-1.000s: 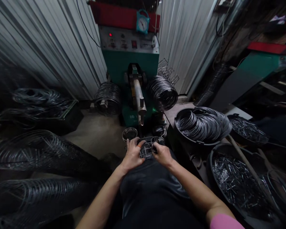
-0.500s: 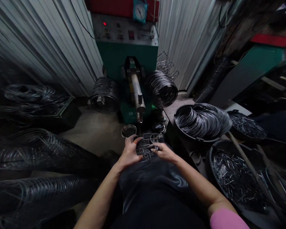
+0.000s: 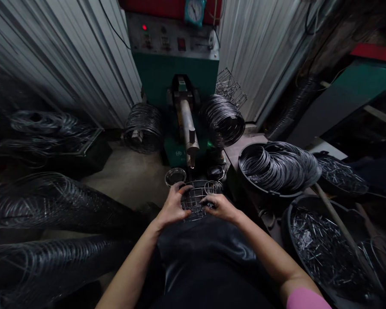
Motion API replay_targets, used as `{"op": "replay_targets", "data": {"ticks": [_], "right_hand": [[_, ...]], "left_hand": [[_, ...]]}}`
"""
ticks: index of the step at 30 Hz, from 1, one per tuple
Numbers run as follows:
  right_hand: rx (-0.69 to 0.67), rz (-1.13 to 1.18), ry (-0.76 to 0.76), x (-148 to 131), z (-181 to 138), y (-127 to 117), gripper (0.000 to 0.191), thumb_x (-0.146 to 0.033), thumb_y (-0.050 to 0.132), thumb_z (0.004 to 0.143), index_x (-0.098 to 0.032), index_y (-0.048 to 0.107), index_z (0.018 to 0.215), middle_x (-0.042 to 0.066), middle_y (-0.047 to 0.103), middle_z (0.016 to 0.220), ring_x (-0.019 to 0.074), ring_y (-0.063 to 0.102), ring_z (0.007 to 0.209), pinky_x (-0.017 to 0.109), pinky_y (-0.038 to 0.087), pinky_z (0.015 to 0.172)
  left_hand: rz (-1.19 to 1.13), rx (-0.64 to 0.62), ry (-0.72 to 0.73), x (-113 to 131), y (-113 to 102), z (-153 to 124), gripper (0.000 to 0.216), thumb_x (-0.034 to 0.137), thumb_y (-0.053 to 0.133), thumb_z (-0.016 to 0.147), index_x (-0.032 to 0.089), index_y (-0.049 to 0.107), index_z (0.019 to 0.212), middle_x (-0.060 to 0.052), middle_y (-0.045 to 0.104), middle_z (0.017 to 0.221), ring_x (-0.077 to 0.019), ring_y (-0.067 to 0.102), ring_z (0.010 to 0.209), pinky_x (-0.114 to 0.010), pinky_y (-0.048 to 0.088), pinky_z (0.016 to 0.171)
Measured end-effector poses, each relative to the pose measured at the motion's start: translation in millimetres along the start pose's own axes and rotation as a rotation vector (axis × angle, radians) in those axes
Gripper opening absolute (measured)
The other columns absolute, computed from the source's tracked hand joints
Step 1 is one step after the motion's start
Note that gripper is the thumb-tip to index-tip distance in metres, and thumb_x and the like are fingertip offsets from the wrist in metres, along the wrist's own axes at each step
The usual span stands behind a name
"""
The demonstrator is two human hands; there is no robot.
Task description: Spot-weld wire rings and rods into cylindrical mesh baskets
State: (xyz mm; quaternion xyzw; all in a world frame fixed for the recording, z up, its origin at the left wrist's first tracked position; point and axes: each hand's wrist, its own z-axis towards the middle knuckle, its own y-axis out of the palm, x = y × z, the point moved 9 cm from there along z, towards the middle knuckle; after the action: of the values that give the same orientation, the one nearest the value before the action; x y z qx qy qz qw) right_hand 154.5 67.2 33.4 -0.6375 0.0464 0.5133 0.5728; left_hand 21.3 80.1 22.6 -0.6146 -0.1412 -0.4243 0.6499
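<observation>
A small round wire basket (image 3: 194, 198) sits over my lap, just below the tip of the machine's metal arm (image 3: 189, 137). My left hand (image 3: 172, 207) grips its left rim, with the fingers curled over the top ring. My right hand (image 3: 221, 207) is closed on its right side, pinching the wires. A dark apron (image 3: 209, 257) covers my knees under the basket. The arm belongs to a green machine (image 3: 176, 73) straight ahead.
Wire ring coils hang on both sides of the machine (image 3: 143, 128) (image 3: 223, 120). A black tub of wire rings (image 3: 276, 165) and tubs of short wire pieces (image 3: 324, 253) stand at the right. Long stacks of wire hoops (image 3: 51, 206) lie at the left. Two small dishes (image 3: 175, 176) sit by the machine's base.
The basket has been turned in my hands, from lying flat to showing its rim and side. My left hand has shifted its grip over the top ring.
</observation>
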Motion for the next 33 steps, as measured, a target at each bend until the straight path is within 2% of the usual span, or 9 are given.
{"op": "replay_targets", "data": {"ticks": [8, 18, 26, 33], "right_hand": [[0.059, -0.047, -0.074, 3, 15, -2, 0.011, -0.021, 0.058, 0.082, -0.018, 0.066, 0.09, 0.007, 0.068, 0.085, 0.0162, 0.065, 0.079, 0.027, 0.051, 0.072], [0.075, -0.139, -0.112, 16, 37, 1, 0.016, -0.012, 0.057, 0.08, -0.019, 0.065, 0.092, 0.007, 0.068, 0.088, 0.0164, 0.066, 0.081, 0.026, 0.051, 0.073], [0.096, -0.172, -0.085, 21, 69, -14, 0.013, -0.012, 0.06, 0.078, -0.019, 0.066, 0.086, 0.005, 0.068, 0.085, 0.0162, 0.065, 0.08, 0.025, 0.05, 0.073], [0.121, -0.18, -0.095, 28, 70, -16, 0.022, -0.005, 0.057, 0.075, -0.019, 0.066, 0.09, 0.004, 0.068, 0.089, 0.0158, 0.064, 0.081, 0.025, 0.049, 0.074]], "left_hand": [[-0.01, 0.044, 0.047, -16, -4, 13, 0.072, 0.011, 0.069, 0.053, 0.023, 0.047, 0.12, -0.009, 0.034, 0.129, -0.0304, 0.038, 0.124, -0.048, 0.037, 0.103], [-0.067, 0.118, 0.058, -31, -16, 28, 0.068, 0.017, 0.072, 0.056, 0.022, 0.049, 0.12, -0.01, 0.038, 0.129, -0.0284, 0.04, 0.124, -0.046, 0.039, 0.102], [-0.095, 0.145, 0.021, -49, -24, 53, 0.065, 0.02, 0.072, 0.056, 0.021, 0.052, 0.117, -0.009, 0.039, 0.125, -0.0275, 0.042, 0.122, -0.045, 0.036, 0.104], [-0.136, 0.186, 0.024, -48, -22, 55, 0.062, 0.024, 0.072, 0.058, 0.021, 0.051, 0.116, -0.008, 0.041, 0.122, -0.0254, 0.043, 0.119, -0.044, 0.039, 0.101]]}}
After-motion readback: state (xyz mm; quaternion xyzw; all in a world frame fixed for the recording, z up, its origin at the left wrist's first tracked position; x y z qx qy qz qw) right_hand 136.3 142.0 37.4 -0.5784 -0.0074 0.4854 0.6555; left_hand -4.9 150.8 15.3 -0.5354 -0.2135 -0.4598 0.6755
